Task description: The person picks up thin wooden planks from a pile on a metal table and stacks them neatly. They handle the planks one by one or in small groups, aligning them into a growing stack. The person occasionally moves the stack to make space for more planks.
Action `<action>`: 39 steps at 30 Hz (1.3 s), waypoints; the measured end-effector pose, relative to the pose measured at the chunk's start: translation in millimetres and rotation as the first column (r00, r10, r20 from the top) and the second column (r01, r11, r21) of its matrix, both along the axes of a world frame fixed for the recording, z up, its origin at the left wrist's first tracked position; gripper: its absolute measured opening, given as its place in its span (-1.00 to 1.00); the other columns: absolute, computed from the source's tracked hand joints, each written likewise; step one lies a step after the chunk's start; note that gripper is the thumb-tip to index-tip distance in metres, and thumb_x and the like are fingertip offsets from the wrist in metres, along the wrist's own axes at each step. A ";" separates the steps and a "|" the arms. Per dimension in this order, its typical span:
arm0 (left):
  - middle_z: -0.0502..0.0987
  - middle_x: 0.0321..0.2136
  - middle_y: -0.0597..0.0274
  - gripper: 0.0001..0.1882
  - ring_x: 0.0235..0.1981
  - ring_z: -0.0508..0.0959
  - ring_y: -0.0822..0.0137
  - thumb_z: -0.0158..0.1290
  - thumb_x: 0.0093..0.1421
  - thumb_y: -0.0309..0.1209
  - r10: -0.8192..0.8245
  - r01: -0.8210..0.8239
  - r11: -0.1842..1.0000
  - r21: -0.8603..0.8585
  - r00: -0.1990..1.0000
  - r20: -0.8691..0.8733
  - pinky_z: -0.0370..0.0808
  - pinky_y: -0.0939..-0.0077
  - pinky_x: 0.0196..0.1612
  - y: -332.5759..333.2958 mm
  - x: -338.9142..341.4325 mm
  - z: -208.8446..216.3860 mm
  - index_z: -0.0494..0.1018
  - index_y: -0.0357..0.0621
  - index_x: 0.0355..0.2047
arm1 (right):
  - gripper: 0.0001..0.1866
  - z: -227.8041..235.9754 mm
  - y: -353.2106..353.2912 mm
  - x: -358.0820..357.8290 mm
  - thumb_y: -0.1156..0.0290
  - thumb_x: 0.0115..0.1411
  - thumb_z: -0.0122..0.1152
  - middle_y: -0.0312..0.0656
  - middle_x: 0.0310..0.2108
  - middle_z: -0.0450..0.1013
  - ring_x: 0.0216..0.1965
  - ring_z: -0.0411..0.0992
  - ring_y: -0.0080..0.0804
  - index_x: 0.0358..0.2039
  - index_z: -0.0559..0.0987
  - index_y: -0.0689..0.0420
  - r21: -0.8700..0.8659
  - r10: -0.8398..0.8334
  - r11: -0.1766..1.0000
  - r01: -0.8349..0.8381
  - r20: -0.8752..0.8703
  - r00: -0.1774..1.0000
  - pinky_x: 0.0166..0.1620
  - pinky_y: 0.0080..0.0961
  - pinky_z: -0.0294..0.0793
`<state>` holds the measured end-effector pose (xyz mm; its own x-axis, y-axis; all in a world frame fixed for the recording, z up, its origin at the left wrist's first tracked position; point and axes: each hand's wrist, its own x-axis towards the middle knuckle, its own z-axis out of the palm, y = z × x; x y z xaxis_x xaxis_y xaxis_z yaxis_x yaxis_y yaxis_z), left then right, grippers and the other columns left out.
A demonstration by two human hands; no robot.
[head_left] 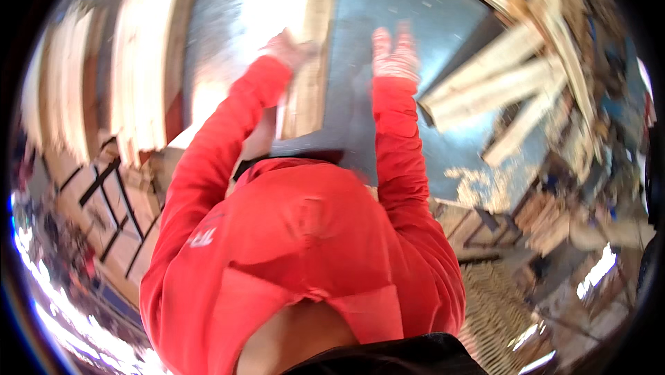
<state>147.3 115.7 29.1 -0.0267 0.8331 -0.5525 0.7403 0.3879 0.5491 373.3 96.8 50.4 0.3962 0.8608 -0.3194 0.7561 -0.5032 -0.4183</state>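
Note:
A long pale wooden plank (312, 87) lies on the blue-grey work table (360, 108), its near end close to my body. At the plank's left edge is my left hand (285, 49), slightly blurred, its fingers curled over the wood. A small greyish blur shows on the plank beside these fingers; I cannot make out what it is. To the right of the plank, apart from it, my right hand (396, 56) hovers over the table. Its fingers are stretched out and spread, smeared a little by motion, and nothing shows in them. Both of my arms are in red sleeves.
Stacked long boards (145, 63) stand at the left, with more boards (66, 84) beyond them. Loose wooden offcuts (499, 81) fan out in a pile at the right. Wood shavings (478, 184) gather near the table's right front edge. Bright glare covers part of the tabletop.

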 end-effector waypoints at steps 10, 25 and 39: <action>0.61 -0.27 -0.05 -0.46 -0.26 0.60 0.11 0.27 0.04 -0.13 0.105 -0.144 0.971 0.189 0.974 0.203 0.51 0.27 -0.16 -40.0 -42.0 -52.6 0.45 -0.33 -0.15 | 0.33 -2.9 -54.7 181.3 -0.08 -0.14 0.47 0.29 0.30 -0.01 0.30 0.12 0.15 0.39 -0.23 0.20 0.138 -0.693 0.709 0.692 -0.049 0.720 0.27 -0.13 0.26; 0.61 -0.29 0.11 -0.54 -0.27 0.58 0.32 0.23 0.03 -0.26 0.313 -0.346 0.918 0.194 0.932 0.182 0.49 0.40 -0.15 -106.2 -136.8 106.0 0.49 -0.19 -0.07 | 0.23 40.2 -133.9 104.4 0.13 -0.13 0.42 0.17 0.31 0.06 0.32 0.08 0.04 0.42 -0.18 0.14 -0.029 -0.343 0.934 0.357 0.215 0.914 0.36 -0.25 0.08; 0.56 -0.08 -0.08 -0.39 -0.03 0.54 -0.08 0.07 0.07 0.04 0.410 -0.270 0.912 0.310 0.630 -0.659 0.40 0.06 0.04 -62.6 -617.2 171.4 0.39 -0.01 0.06 | -0.36 39.5 -108.9 -163.8 0.26 0.04 0.26 0.09 -0.05 0.49 0.03 0.45 -0.04 0.13 0.37 0.24 -0.227 -0.061 0.972 -0.055 -0.477 0.877 0.05 -0.27 0.45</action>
<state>-470.0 53.1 200.4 -0.6440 0.7580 -0.1030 0.7615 0.6481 0.0081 209.5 -12.1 89.9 0.1472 0.7409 -0.6553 0.4908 -0.6299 -0.6020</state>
